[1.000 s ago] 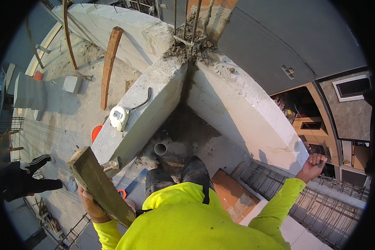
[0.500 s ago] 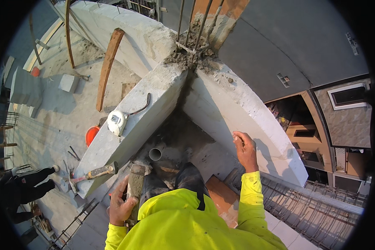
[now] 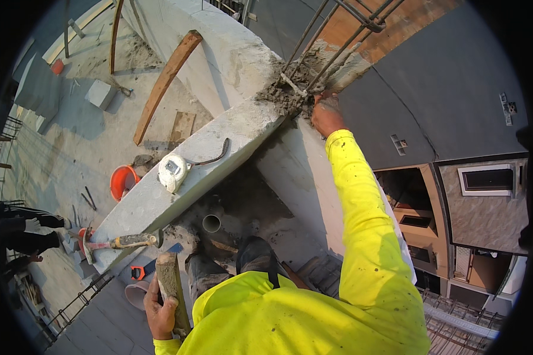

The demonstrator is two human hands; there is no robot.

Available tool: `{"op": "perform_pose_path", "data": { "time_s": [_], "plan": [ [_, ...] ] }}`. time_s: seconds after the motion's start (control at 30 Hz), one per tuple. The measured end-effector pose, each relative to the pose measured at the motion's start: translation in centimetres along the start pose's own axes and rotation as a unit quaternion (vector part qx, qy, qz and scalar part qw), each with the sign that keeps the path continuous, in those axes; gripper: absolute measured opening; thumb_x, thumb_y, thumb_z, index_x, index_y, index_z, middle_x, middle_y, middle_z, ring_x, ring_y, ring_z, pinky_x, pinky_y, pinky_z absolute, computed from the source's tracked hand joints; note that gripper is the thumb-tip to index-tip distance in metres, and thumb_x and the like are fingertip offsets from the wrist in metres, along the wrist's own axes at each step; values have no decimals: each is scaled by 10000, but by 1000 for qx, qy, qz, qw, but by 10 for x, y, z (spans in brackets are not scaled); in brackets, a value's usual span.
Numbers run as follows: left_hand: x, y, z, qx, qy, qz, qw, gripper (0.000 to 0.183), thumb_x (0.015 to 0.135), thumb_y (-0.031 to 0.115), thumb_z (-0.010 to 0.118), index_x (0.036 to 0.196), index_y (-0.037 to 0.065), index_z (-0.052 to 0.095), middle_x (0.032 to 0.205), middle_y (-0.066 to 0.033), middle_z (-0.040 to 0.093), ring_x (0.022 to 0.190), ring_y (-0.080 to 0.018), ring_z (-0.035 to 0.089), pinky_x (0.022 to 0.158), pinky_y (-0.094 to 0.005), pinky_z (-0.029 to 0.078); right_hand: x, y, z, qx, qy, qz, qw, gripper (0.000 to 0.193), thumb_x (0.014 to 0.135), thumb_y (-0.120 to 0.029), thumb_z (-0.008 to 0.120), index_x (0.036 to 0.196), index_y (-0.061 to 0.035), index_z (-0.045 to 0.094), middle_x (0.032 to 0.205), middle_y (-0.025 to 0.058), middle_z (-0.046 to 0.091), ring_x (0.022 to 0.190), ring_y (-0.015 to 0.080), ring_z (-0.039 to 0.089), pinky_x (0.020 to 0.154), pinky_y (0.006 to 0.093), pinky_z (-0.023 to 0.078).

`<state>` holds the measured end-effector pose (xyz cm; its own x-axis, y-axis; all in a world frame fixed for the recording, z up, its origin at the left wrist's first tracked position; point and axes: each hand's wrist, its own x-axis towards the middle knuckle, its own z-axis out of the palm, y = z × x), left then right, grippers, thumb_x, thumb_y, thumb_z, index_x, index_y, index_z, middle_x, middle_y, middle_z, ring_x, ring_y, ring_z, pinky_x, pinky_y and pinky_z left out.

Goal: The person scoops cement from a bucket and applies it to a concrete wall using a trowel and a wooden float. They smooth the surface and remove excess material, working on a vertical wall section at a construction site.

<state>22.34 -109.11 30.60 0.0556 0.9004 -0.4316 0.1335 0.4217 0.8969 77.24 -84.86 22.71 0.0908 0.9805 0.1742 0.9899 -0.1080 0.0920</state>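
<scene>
My left hand (image 3: 161,310) is closed around a short wooden block (image 3: 170,284) with a mortar-grey face, held upright beside my knee. My right arm is stretched far forward, and the right hand (image 3: 327,114) touches the lumpy wet mortar (image 3: 287,94) at the corner where two white block walls meet. Its fingertips are hidden against the mortar, so I cannot see what they grip, if anything. Steel rebars (image 3: 337,56) rise from that corner. On the left wall (image 3: 219,142) lie a white tape measure (image 3: 173,171) and a hammer (image 3: 124,241).
A grey pipe end (image 3: 211,223) stands up between the walls in front of my knees. Beyond the left wall are an orange bucket (image 3: 123,180), a leaning wooden plank (image 3: 167,86) and a white block (image 3: 100,94). Another person's dark-clothed legs (image 3: 26,228) show at far left.
My right hand has moved forward from above the right wall to the mortar at the corner. The left hand still holds the wooden block. My view has shifted and turned.
</scene>
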Motion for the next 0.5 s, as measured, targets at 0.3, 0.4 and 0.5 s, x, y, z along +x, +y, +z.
{"op": "perform_pose_path", "data": {
  "time_s": [0.3, 0.4, 0.5],
  "plan": [
    [8, -1, -1, -11, 13, -16, 1000, 852, 787, 551, 765, 1370, -26, 535, 1205, -38, 630, 1048, -129, 559, 918, -284, 424, 1, -16, 15, 7, 172, -160, 972, 104, 834, -95, 604, 899, -30, 652, 908, 172, 662, 926, 351, 623, 867, 500, 465],
    [9, 1, 0, -28, 1, -21, 999, 854, 773, 548, 778, 1363, -22, 541, 1195, -34, 631, 1045, -127, 560, 915, -286, 427, 8, -12, 21, -25, 72, -179, 981, 159, 851, -153, 592, 934, -32, 652, 926, 165, 669, 922, 334, 627, 905, 491, 454],
    [12, 2, -1, -23, -18, -31, 999, 887, 769, 446, 781, 1409, -85, 473, 1295, -105, 604, 1140, -170, 568, 985, -312, 428, 12, -6, 21, -34, 33, -203, 978, 246, 901, -193, 522, 997, -13, 659, 933, 156, 689, 977, 325, 638, 952, 482, 440]
  ]
}}
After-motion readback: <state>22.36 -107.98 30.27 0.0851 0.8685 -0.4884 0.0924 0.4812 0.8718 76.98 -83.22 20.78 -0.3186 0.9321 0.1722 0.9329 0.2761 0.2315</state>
